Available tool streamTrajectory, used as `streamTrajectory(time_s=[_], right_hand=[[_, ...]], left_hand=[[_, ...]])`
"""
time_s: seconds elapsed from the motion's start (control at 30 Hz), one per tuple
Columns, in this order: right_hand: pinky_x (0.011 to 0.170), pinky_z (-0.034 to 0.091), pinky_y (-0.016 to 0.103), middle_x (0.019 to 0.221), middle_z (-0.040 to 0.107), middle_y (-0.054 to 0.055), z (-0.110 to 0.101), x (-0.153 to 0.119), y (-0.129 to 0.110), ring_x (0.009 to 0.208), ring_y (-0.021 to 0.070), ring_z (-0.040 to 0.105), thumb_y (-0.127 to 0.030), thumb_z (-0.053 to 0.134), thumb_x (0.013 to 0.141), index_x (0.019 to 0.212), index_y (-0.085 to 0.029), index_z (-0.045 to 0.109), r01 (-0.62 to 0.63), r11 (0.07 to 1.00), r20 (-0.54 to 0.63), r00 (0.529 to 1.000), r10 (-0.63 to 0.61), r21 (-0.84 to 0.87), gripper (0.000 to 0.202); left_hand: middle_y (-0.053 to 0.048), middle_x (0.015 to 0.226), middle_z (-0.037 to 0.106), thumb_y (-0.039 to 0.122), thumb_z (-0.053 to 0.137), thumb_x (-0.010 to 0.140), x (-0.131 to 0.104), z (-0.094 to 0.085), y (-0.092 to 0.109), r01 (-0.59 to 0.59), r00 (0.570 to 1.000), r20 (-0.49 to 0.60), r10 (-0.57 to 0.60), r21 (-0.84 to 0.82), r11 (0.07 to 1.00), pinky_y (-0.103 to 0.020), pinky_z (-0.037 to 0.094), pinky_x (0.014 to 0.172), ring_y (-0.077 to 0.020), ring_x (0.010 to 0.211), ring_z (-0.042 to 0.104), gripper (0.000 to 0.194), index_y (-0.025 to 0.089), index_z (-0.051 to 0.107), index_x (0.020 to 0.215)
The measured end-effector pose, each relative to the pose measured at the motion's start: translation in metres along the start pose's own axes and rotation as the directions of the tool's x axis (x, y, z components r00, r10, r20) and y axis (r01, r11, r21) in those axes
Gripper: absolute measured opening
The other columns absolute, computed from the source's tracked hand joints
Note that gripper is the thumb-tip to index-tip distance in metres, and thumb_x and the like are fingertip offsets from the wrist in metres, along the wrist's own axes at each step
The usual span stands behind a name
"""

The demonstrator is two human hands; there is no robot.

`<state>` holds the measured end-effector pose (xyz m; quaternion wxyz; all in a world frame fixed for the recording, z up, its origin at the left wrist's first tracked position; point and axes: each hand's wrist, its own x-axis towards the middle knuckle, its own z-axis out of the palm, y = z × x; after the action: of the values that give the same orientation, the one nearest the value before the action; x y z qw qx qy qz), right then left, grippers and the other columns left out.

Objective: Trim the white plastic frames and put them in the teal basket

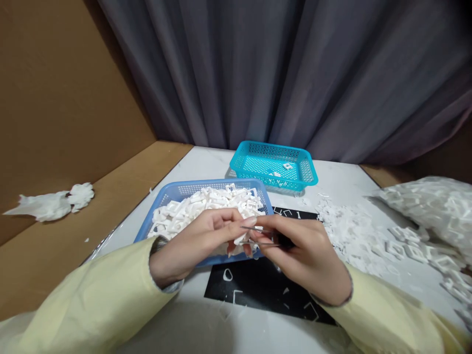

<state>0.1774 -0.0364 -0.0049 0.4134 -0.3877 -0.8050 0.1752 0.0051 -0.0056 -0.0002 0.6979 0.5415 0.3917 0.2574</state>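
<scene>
Over the front right part of a blue basket (167,188), my left hand (206,236) pinches a small white plastic piece (241,239). My right hand (300,250) is closed on thin metal tweezers (263,230), whose tips reach the fingers of my left hand and the white piece. The hands meet at the fingertips. Many white plastic pieces (191,204) fill the blue basket. The far end of the tweezers is hidden inside my right hand.
A turquoise basket (275,181) behind holds a few white pieces. A black mat (254,287) with thin white scraps lies in front. White scraps (354,231) and a plastic bag of pieces (435,201) are at the right. Crumpled white material (51,204) sits at the left.
</scene>
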Motion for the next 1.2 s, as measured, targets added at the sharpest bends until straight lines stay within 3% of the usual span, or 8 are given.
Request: streamTrajectory(time_s=[0.2,0.37,0.53,0.67,0.83,1.2], right_hand=[[0.047,0.038,0.016,0.066,0.057,-0.003,-0.025,0.006,-0.005,0.052,0.0051,0.049,-0.028,0.06,0.078,0.092,-0.017,0.056,-0.106,0.988,0.002,0.994,0.107,-0.114,0.018],[0.055,0.039,0.019,0.074,0.062,-0.002,-0.038,0.002,-0.002,0.06,0.007,0.055,-0.029,0.052,0.085,0.096,-0.019,0.057,0.031,0.926,0.057,0.998,-0.01,-0.377,0.016],[0.052,0.035,0.026,0.071,0.061,0.002,-0.028,-0.003,0.002,0.059,0.0124,0.053,-0.023,0.049,0.086,0.106,-0.014,0.057,0.212,0.643,0.145,0.977,-0.156,-0.736,0.023],[0.049,0.029,0.03,0.065,0.057,0.0,-0.022,-0.004,-0.001,0.053,0.0131,0.046,-0.016,0.048,0.084,0.107,-0.014,0.058,0.277,0.472,0.194,0.957,-0.216,-0.837,0.025],[0.049,0.029,0.031,0.065,0.059,0.002,-0.02,-0.004,-0.003,0.054,0.0139,0.046,-0.014,0.043,0.085,0.106,-0.008,0.059,0.295,0.463,0.184,0.945,-0.271,-0.836,0.027],[0.051,0.029,0.032,0.063,0.058,0.003,-0.02,-0.003,-0.006,0.055,0.0135,0.045,-0.014,0.043,0.086,0.105,-0.008,0.061,0.332,0.451,0.209,0.93,-0.302,-0.828,0.026]], left_hand=[[0.003,0.064,0.053,0.033,0.048,0.085,0.0,-0.001,0.002,-0.13,0.99,-0.051,0.131,0.015,0.991,-0.021,0.035,0.058,-0.0097,0.06,0.045,0.025,0.016,0.053,0.067],[0.003,0.066,0.052,0.036,0.044,0.087,-0.003,-0.001,0.004,-0.139,0.984,-0.094,0.151,0.123,0.983,-0.021,0.036,0.058,-0.0103,0.061,0.046,0.028,0.018,0.051,0.066],[0.001,0.07,0.056,0.035,0.041,0.087,-0.004,0.001,0.003,-0.136,0.972,-0.144,0.184,0.294,0.946,-0.024,0.039,0.067,-0.014,0.069,0.049,0.026,0.019,0.057,0.074],[0.0,0.074,0.057,0.036,0.038,0.088,-0.004,0.0,0.001,-0.13,0.974,-0.133,0.181,0.319,0.939,-0.025,0.038,0.071,-0.015,0.074,0.051,0.029,0.02,0.06,0.078],[0.0,0.079,0.057,0.038,0.038,0.088,-0.004,0.0,-0.001,-0.111,0.981,-0.131,0.143,0.226,0.968,-0.027,0.039,0.074,-0.0147,0.075,0.05,0.029,0.019,0.058,0.077],[0.001,0.079,0.055,0.037,0.039,0.088,-0.002,-0.001,-0.003,-0.101,0.99,-0.082,0.111,0.125,0.987,-0.025,0.039,0.071,-0.0129,0.072,0.048,0.028,0.019,0.057,0.077]])
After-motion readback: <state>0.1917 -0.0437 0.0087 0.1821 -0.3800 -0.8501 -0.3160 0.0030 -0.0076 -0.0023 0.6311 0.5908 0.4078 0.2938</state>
